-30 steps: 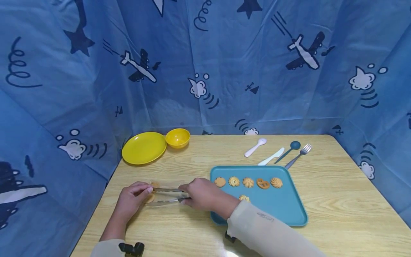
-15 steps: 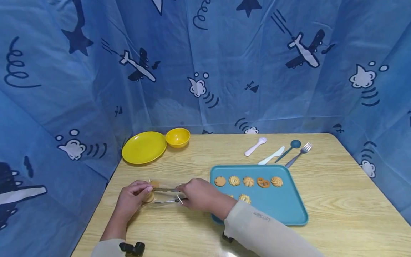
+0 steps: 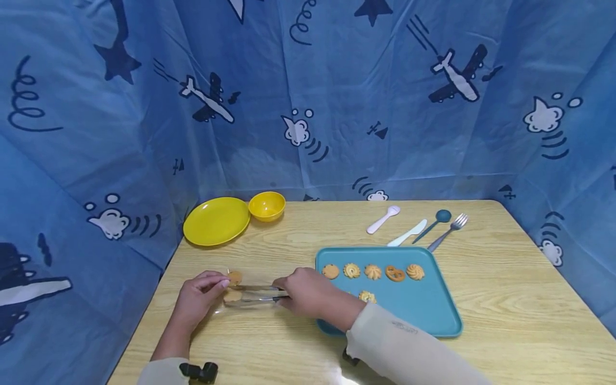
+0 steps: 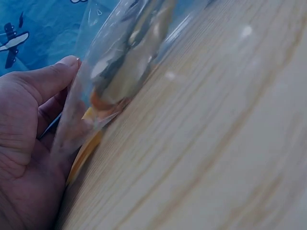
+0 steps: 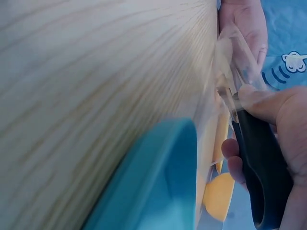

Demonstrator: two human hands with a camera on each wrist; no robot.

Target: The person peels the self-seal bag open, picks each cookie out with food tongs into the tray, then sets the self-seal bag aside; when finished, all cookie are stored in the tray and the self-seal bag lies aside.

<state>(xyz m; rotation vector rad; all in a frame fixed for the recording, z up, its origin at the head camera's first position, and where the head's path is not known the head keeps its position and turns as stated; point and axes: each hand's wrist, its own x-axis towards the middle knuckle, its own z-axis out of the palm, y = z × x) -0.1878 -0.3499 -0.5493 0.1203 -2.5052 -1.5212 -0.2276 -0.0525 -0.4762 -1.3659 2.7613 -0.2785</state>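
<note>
In the head view my left hand (image 3: 194, 299) pinches the edge of a clear plastic bag (image 4: 76, 100) lying on the table. My right hand (image 3: 310, 297) grips metal tongs (image 3: 262, 300) by their black handles (image 5: 259, 163). The tong arms reach into the bag, pointing left toward my left fingers. One round cookie (image 3: 233, 296) shows at the tong tips, and another cookie (image 3: 235, 277) lies just beyond the upper arm. Through the film in the left wrist view, the tips come down over an orange-brown cookie (image 4: 100, 101).
Right of the bag is a teal tray (image 3: 409, 315), with a row of several cookies (image 3: 372, 272) and one more (image 3: 367, 297) below, partly behind my right arm. A yellow plate (image 3: 216, 222) and bowl (image 3: 267, 206) stand at back left. Spoons, a knife (image 3: 407, 233) and fork (image 3: 447, 233) lie behind the tray.
My right hand shifts slightly left, then back right. The tong arms stand closer together than a second ago, around the nearer cookie. My left hand stays in place.
</note>
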